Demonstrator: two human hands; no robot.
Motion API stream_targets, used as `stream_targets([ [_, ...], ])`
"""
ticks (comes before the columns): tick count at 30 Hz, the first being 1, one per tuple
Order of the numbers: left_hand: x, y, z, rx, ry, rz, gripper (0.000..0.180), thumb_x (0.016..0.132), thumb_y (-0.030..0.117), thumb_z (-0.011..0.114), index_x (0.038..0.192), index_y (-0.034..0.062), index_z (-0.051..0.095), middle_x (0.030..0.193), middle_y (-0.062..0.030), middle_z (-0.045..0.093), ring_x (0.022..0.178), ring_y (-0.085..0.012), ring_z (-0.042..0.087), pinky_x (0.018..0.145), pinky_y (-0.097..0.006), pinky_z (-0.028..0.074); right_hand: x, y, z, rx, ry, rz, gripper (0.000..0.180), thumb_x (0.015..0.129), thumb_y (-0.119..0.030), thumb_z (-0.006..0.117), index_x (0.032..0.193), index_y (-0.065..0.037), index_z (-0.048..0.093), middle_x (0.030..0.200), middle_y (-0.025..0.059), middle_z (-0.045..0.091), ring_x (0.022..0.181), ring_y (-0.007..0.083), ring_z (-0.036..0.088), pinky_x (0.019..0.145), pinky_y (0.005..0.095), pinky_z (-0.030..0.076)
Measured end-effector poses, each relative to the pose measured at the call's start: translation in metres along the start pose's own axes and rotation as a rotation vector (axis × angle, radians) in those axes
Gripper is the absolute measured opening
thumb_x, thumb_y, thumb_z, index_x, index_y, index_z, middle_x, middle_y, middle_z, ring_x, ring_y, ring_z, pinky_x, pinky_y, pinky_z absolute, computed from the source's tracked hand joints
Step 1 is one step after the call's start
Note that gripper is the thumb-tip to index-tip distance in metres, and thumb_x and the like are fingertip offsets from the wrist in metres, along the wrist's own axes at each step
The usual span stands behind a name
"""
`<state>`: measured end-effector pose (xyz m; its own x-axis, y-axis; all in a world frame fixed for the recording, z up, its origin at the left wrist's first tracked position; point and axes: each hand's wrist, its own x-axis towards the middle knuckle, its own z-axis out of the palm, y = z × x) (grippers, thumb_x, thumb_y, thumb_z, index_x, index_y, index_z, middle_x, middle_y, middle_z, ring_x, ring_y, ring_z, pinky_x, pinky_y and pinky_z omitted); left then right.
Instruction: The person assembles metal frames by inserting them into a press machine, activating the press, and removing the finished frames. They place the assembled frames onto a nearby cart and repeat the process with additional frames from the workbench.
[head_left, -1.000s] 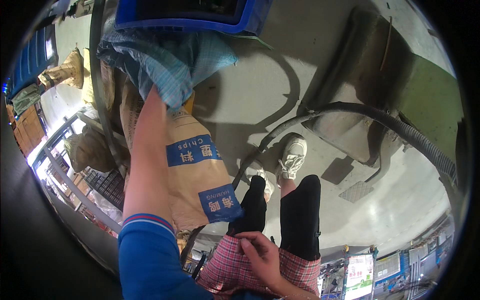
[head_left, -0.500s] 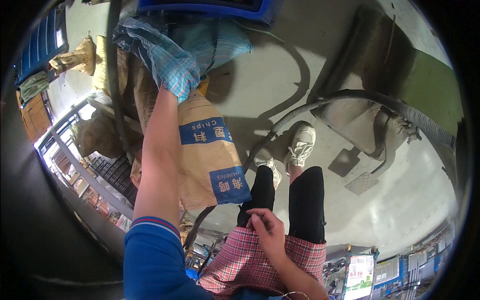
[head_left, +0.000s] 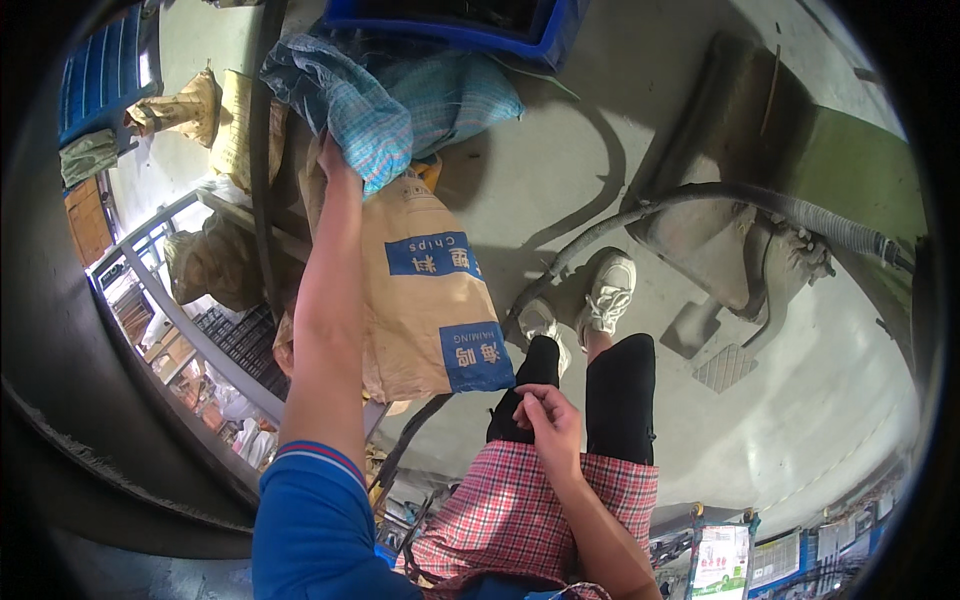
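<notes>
My left arm stretches far forward past a brown paper sack [head_left: 420, 300] with blue printed panels. My left hand [head_left: 332, 158] is against the left edge of a blue checked woven sack [head_left: 370, 125], whose crumpled fabric hides its fingers, so its grip does not show. A fuller part of blue woven sacking [head_left: 455, 100] lies just to the right. My right hand [head_left: 552, 415] is over my lap with its fingers curled in and nothing visible in them. Its fingertips are close to the near right corner of the paper sack.
A blue bin [head_left: 460, 25] stands at the far edge. A dark hose [head_left: 640, 205] curves across the floor to a metal machine part [head_left: 710, 240] on the right. To the left are a grey metal frame [head_left: 180, 300] and other sacks [head_left: 215, 260].
My left hand has slipped out from under the woven fabric to its left edge, baring more of the hand. My right hand has moved forward, closer to the paper sack's corner. The view has shifted slightly.
</notes>
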<state>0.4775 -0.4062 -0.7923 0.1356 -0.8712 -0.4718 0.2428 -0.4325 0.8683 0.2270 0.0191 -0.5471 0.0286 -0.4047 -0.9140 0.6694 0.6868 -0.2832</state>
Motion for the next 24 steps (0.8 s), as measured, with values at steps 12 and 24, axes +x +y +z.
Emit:
stream_targets([
  [12,-0.040,0.059,0.000,-0.127,0.043,-0.049,0.012,0.081,0.013,0.057,0.091,0.0070,0.057,0.084,-0.0069,0.059,0.073,-0.0211,0.056,0.052,-0.029,0.043,0.002,0.003,0.010,0.031,-0.031,-0.002,0.017,0.094,-0.009,0.049,0.101,0.002,0.060,0.073,0.0018,0.058,0.065,0.0063,0.051,0.061,0.0203,0.043],
  [24,-0.207,0.129,0.084,-0.412,-0.274,-0.183,0.020,0.084,0.015,0.056,0.104,0.0123,0.053,0.098,-0.0104,0.054,0.077,-0.0173,0.053,0.047,-0.020,0.042,0.008,-0.038,0.053,0.065,-0.154,-0.405,0.027,0.094,-0.011,0.050,0.117,0.004,0.053,0.107,0.0081,0.056,0.100,0.0126,0.054,0.089,0.0263,0.043],
])
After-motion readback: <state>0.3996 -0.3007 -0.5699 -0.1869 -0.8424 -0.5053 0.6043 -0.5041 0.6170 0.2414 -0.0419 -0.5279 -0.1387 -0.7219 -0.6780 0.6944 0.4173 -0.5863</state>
